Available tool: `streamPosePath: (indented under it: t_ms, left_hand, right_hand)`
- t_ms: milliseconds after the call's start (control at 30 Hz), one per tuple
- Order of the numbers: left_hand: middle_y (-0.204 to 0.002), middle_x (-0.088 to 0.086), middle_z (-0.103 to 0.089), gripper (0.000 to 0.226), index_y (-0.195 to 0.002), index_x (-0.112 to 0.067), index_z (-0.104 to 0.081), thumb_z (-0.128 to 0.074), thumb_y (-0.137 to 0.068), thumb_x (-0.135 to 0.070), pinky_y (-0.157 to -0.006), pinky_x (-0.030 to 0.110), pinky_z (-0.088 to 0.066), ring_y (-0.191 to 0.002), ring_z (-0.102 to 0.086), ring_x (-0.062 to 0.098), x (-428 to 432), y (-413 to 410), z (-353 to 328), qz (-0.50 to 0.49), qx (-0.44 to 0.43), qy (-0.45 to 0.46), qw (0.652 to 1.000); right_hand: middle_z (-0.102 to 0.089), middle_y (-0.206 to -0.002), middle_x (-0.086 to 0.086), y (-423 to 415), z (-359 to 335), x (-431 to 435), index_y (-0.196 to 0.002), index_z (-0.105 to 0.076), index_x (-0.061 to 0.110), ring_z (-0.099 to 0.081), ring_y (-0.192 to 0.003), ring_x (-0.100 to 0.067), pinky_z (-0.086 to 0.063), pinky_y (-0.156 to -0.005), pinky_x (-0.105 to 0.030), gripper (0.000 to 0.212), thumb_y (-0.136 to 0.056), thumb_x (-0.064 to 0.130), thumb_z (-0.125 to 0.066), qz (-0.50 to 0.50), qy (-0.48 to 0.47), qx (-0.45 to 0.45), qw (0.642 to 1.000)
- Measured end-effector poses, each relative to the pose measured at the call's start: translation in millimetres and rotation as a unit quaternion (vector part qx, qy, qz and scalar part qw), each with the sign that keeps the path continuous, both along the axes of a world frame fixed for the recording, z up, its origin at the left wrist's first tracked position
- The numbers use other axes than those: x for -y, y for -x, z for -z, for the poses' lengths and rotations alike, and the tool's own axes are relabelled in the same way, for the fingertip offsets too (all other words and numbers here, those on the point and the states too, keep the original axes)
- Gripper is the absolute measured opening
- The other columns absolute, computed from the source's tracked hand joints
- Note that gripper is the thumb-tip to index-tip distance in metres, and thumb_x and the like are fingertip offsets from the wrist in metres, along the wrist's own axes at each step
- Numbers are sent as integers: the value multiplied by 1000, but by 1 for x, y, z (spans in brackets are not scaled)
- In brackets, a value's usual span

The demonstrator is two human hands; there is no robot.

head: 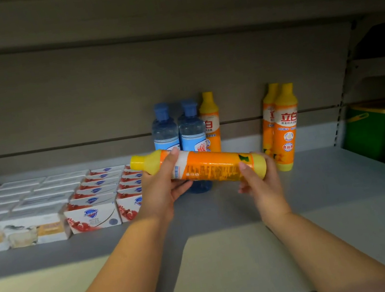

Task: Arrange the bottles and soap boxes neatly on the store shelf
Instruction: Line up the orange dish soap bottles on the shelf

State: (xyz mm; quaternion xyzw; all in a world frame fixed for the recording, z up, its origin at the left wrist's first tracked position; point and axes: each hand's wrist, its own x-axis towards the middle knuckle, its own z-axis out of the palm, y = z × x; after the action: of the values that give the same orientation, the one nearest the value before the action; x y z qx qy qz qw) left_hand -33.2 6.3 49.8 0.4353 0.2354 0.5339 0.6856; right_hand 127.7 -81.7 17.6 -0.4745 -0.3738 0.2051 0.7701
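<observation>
A smooth, flat grey store shelf (323, 200) is backed by a plain matte panel (101, 97). Its left part is filled with rectangular cardboard soap boxes (33, 223) laid in close rows from the front towards the back. The white ones are at the far left, and the red-and-white Safeguard boxes (93, 214) are ranked just beside them. Glossy green tubs (373, 136) are seen in the neighbouring bay past the shelf's right edge.

Near the back edge, two clear blue plastic bottles (191, 130) with blue caps are stood upright side by side. One cylindrical orange detergent bottle (211, 122) with a yellow neck is touching their right side. A pair of matching orange bottles (285, 130) is stood further right, one in front of the other.

A further orange detergent bottle, the held bottle (205, 165), is kept horizontal above the shelf's middle, its yellow cap pointing left and its label glossy. Its neck end is gripped by the left hand (163, 189), with the fingers curled round it. Its yellow base end is gripped by the right hand (258, 178).
</observation>
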Motion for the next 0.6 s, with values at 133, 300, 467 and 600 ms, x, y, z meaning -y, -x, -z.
streamPosePath:
  t_ms: [133, 300, 467, 600]
  left_hand:
    - [-93, 4, -75, 73, -112, -24, -58, -65, -54, -69, -60, 30, -58, -83, -72, 19, 1, 6, -4, -25, -40, 15, 999]
    - [-84, -12, -74, 17, -106, -30, -53, -53, -92, -40, -63, 21, -55, -86, -70, 8, 1, 7, -11, -46, -13, -83, 995]
    - [-99, -9, -71, 51, -117, -36, -48, -63, -81, -3, -78, 30, -56, -97, -68, 14, 6, 8, -12, 39, 44, -183, 981]
    - [-102, 1, -70, 34, -110, -22, -52, -65, -82, -10, -69, 29, -57, -91, -71, 16, 9, 7, -14, -24, 49, -118, 992]
  right_hand:
    - [-57, -101, 13, 4, -1, -1, -110, -48, 40, -64, -89, 0, -57, -63, -24, 63, -53, 42, -76, -18, -24, 73, 997]
    - [-63, -81, 5, 1, -1, -1, -90, -53, 25, -64, -60, -5, -49, -44, -17, 33, -65, 45, -63, -23, 22, 32, 999]
    - [-63, -68, -3, -6, -1, -5, -86, -56, 19, -56, -40, -7, -47, -39, -20, 27, -86, 45, -53, -35, 98, -39, 994]
    - [-63, -94, 0, -4, -1, -4, -97, -52, 29, -66, -71, -7, -52, -49, -20, 25, -77, 36, -66, -37, 41, -11, 998]
